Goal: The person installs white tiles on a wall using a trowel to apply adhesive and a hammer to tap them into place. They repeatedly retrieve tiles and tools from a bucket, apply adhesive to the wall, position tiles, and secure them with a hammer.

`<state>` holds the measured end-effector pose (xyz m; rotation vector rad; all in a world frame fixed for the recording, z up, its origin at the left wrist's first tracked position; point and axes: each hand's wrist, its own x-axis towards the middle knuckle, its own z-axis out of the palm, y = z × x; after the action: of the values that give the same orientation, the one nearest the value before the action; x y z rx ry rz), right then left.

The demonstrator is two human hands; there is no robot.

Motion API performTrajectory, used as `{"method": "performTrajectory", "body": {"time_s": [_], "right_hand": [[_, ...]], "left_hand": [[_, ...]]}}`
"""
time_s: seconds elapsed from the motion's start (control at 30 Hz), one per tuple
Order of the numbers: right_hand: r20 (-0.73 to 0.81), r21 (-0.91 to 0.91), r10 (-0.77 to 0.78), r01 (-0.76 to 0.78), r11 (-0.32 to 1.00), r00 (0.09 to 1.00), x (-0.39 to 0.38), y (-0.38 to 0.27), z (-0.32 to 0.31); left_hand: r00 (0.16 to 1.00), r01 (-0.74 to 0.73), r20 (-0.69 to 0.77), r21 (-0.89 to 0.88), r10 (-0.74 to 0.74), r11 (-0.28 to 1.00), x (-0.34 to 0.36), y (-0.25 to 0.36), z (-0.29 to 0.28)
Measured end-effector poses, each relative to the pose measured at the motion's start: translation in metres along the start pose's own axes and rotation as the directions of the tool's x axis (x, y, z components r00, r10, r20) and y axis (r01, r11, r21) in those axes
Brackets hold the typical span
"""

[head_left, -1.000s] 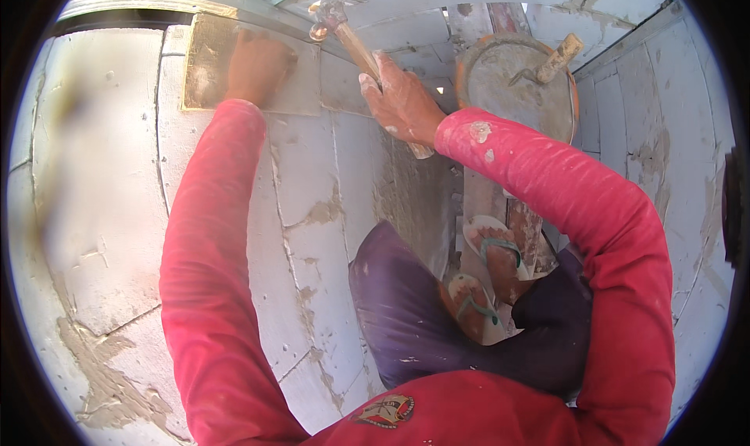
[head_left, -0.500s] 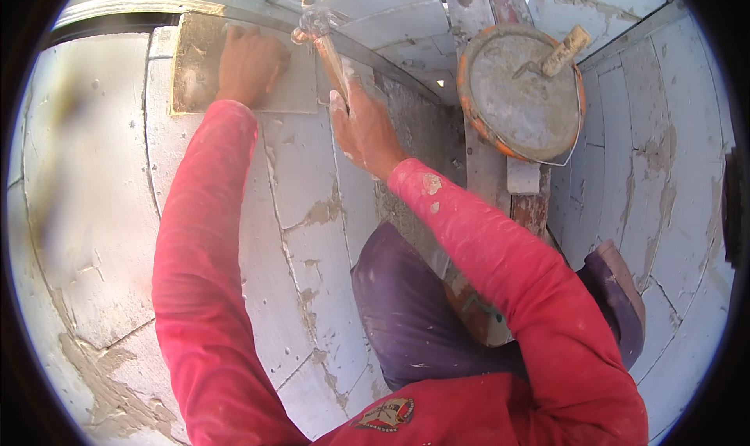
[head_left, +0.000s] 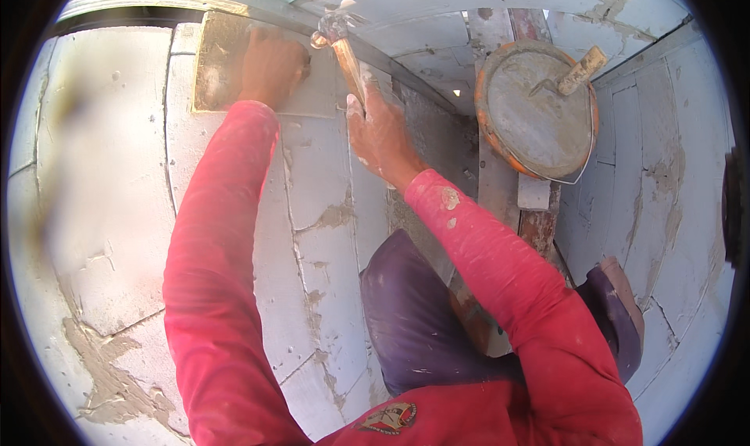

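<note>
My right hand (head_left: 384, 139) is wrapped round the wooden handle of a hammer (head_left: 347, 64), whose metal head points up and away from me. Just left of it, my left hand (head_left: 271, 68) rests on a thin rectangular board (head_left: 211, 63) lying against the pale block wall (head_left: 105, 149). The left fingers look curled in, and whatever they may pinch is hidden and slightly blurred. The hammer head hangs to the right of the left hand, apart from it.
An orange bucket (head_left: 486, 125) of grey mortar, with a wooden-handled tool lying in it, stands on planks (head_left: 498, 184) at the right. A small white block (head_left: 533, 193) lies by the bucket. A metal frame (head_left: 148, 4) runs above the blocks, with another block wall (head_left: 664, 180) at far right.
The whole scene has shifted a little to the right in the picture. My hands keep nearly the same places over the wall, the hammer still in the right one.
</note>
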<state>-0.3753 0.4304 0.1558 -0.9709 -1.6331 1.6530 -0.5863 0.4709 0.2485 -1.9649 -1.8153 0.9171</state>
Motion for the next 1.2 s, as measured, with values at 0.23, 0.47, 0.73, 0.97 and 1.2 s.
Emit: {"method": "performTrajectory", "body": {"time_s": [0.23,0.47,0.73,0.97,1.2], "right_hand": [[0.008,-0.018,-0.022,0.022,1.0,1.0,-0.002,-0.005,-0.004],[0.073,-0.014,0.05,-0.049,0.999,0.996,-0.005,-0.022,-0.011],[0.043,-0.001,0.078,-0.078,0.997,0.996,-0.011,-0.032,-0.017],[0.01,-0.035,0.047,-0.047,0.998,0.999,-0.02,-0.022,-0.006],[-0.002,-0.035,0.082,-0.082,0.996,0.997,-0.01,-0.02,-0.016]], "left_hand": [[0.997,0.04,0.065,0.038,-0.043,0.998,-0.001,-0.001,-0.005],[0.97,-0.095,0.219,-0.056,0.105,0.994,-0.024,-0.015,-0.062],[0.971,-0.1,0.232,0.142,0.065,0.985,-0.035,-0.023,-0.077],[0.993,0.06,0.092,0.139,-0.074,0.988,-0.027,0.008,-0.053],[0.997,0.059,-0.057,0.058,-0.056,0.997,-0.019,0.007,-0.036]]}}
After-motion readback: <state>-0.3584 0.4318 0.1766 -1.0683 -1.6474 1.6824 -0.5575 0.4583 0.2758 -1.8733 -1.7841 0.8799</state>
